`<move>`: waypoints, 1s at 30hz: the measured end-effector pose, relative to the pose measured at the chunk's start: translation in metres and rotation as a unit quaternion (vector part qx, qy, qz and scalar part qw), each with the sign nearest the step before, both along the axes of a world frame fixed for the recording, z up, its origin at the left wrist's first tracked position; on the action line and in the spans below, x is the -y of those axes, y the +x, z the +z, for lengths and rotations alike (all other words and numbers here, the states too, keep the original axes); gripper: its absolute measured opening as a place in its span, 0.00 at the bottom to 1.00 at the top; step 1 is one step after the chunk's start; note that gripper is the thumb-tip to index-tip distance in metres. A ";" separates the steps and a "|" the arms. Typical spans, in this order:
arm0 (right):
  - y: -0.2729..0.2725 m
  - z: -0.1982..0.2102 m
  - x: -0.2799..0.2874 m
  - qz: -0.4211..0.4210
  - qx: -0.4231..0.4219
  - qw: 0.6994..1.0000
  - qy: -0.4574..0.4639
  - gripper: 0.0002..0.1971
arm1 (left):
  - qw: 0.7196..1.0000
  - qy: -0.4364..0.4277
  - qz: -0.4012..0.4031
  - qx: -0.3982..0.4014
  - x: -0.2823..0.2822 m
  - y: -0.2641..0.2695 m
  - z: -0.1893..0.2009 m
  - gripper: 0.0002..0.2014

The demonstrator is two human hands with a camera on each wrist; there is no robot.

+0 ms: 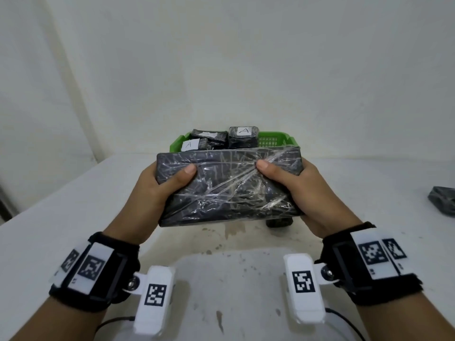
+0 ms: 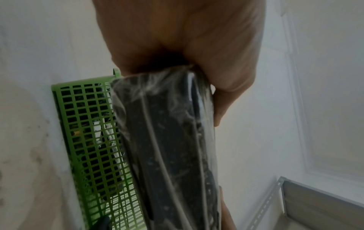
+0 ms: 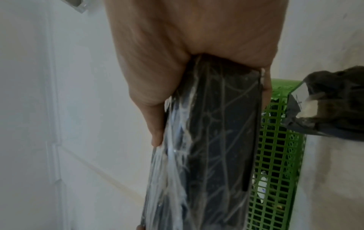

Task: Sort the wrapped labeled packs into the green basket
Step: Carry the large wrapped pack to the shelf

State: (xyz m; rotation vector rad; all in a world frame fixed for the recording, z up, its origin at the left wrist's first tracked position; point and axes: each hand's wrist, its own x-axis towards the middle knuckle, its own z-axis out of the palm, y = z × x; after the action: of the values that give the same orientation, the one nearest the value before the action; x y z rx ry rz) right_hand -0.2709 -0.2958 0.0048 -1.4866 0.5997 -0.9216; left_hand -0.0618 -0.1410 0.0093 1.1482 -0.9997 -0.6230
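Observation:
A large flat dark pack (image 1: 229, 185) wrapped in clear film is held up above the table, in front of the green basket (image 1: 270, 138). My left hand (image 1: 160, 185) grips its left end, thumb on top. My right hand (image 1: 293, 183) grips its right end the same way. No label shows on the face turned to me. The wrist views show the pack's edge (image 2: 167, 147) (image 3: 206, 140) with the basket's mesh wall (image 2: 88, 140) (image 3: 275, 155) behind it. Inside the basket lie several smaller dark packs, two with white "A" labels (image 1: 243, 130) (image 1: 189, 144).
A small dark pack (image 1: 279, 221) sits on the white table (image 1: 73, 217) under the held pack's right corner. Another wrapped dark pack (image 1: 443, 199) lies at the table's right edge. A white wall stands behind the basket. A metal shelf corner (image 2: 315, 202) shows lower right in the left wrist view.

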 end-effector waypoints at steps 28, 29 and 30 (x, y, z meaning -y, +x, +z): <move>-0.013 0.032 -0.023 0.083 0.160 0.950 0.254 0.28 | 0.978 -0.148 0.043 0.143 -0.007 -0.006 0.003 0.29; -0.012 0.031 -0.024 0.068 0.167 0.953 0.245 0.26 | 0.974 -0.146 0.041 0.169 -0.006 -0.007 0.001 0.29; -0.011 0.030 -0.024 0.051 0.171 0.956 0.233 0.21 | 0.971 -0.143 0.038 0.188 -0.007 -0.010 0.002 0.29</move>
State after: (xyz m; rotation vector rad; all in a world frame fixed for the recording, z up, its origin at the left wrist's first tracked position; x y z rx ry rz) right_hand -0.2821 -0.2715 0.0348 -0.9007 0.4404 -0.8581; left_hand -0.0715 -0.1344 0.0114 1.0592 -1.3145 -0.1898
